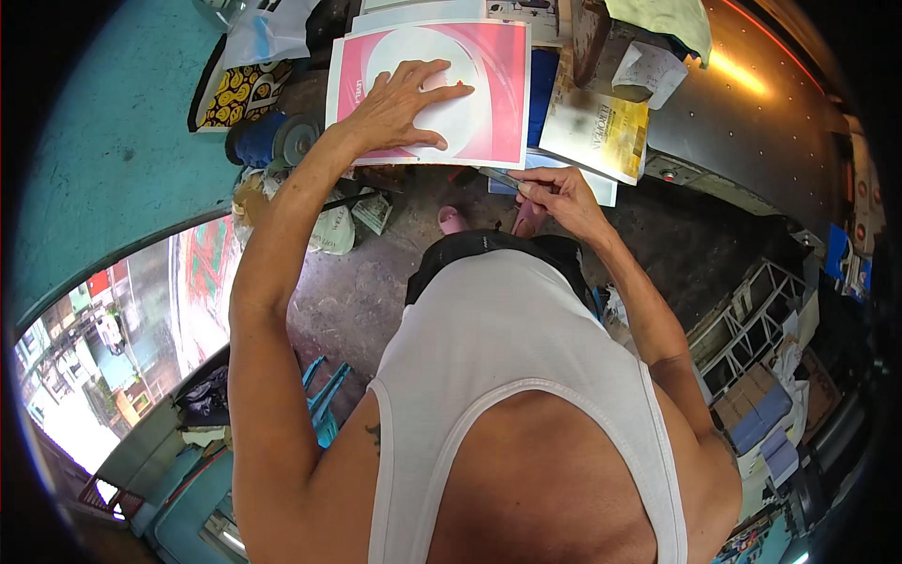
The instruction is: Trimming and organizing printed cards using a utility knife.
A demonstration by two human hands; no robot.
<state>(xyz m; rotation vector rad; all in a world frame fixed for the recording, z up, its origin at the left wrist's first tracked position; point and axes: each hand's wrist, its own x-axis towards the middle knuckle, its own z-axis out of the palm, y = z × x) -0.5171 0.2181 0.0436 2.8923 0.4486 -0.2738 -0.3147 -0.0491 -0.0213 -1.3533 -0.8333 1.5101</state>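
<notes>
A pink printed sheet [509,106] with a large white oval lies in front of me. My left hand [402,106] rests palm down on it, fingers spread over the oval. Between the thumb and fingers of my right hand [560,196] is a slim grey tool [499,177], perhaps a utility knife. Its tip is close to the sheet's front edge, right of the middle; whether it touches the paper I cannot tell. Part of the tool is hidden by my fingers.
Behind my right hand lie a yellow and white printed sheet [592,127] and a metal machine bed [733,106]. A blue roll [257,141] and a smiley-patterned item [229,97] sit left. Plastic bags [332,231] are below, near pink shoes [452,220].
</notes>
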